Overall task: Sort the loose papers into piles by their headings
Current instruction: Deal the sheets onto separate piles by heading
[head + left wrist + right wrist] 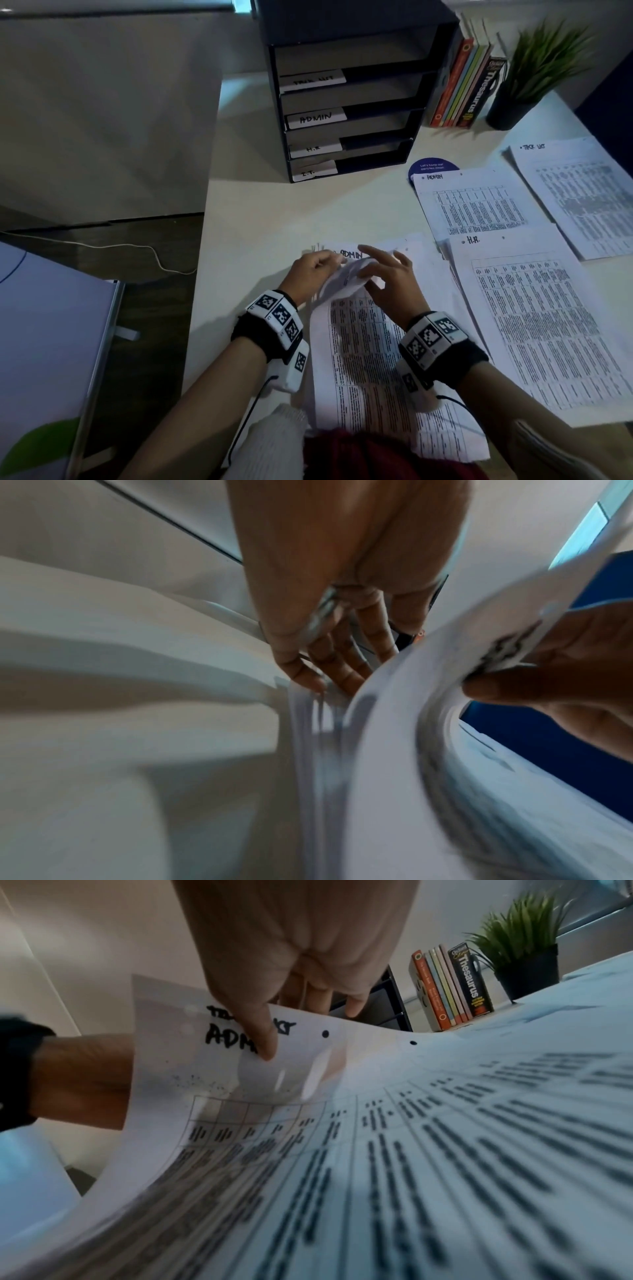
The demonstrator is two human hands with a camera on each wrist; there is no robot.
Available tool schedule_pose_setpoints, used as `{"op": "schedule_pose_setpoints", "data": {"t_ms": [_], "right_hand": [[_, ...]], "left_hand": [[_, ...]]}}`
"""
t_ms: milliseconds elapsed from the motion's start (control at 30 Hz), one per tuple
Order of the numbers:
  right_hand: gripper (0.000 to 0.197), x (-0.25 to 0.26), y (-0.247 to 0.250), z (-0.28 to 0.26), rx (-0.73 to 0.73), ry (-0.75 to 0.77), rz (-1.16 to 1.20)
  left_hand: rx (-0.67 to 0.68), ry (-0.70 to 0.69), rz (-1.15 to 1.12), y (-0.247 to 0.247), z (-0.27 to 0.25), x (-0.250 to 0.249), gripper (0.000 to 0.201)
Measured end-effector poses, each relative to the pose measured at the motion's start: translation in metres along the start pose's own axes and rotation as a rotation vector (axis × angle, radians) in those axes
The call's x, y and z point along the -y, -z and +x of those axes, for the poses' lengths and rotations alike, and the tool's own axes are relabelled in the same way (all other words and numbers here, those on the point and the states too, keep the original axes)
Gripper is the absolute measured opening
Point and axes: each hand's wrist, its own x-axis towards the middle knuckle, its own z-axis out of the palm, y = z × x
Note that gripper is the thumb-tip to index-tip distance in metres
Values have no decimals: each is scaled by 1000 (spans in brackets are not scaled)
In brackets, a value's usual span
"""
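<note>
While the pale worktop carries everything, the sorted work is laid out on its right side: a TASK LIST pile at the far right, an ADMIN pile left of it, and an H.R. pile nearer. A dark letter tray with labelled slots is stood at the far middle, with books and a potted plant to its right.

The unsorted stack is spread at the near middle, between the two wrists. Its top sheet, headed ADMIN, is being curled up at the far end. The left hand is curled round the far-left corner of the papers, thumb and fingers pinching the edges. The right hand is held over the lifted sheet with its fingers spread and nearly straight, the thumb pressed on the heading; no closed grip is seen there.

To do this step well, one sheet alone should be peeled free, since a second heading is seen just behind the first. The stack is best pinned by the left hand while the sheet is slid off flat, uncreased, and carried to the ADMIN pile with headings aligned.
</note>
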Motion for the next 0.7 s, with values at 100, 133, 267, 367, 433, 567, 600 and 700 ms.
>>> {"op": "schedule_pose_setpoints", "data": {"t_ms": [100,133,267,367,433,567,600,700], "right_hand": [[24,-3,1,-8,38,-69,12],[24,-4,1,-9,44,-76,17],[20,-4,2,-7,11,-80,55],[17,-2,1,-2,22,-127,61],[11,-2,1,1,9,-102,33],[9,-1,9,20,45,-190,-57],[11,-2,11,27,74,-233,-91],[16,-7,11,44,182,-330,-132]], "left_hand": [[19,6,-114,-2,-2,-1,30],[14,-2,-112,-1,-2,-1,29],[31,18,-58,0,-4,3,32],[23,15,-25,1,-6,7,29],[-53,22,-13,1,-8,10,17],[-184,31,28,0,-5,13,18],[-195,29,21,-1,-5,12,21],[-129,86,-98,-2,-3,11,38]]}}
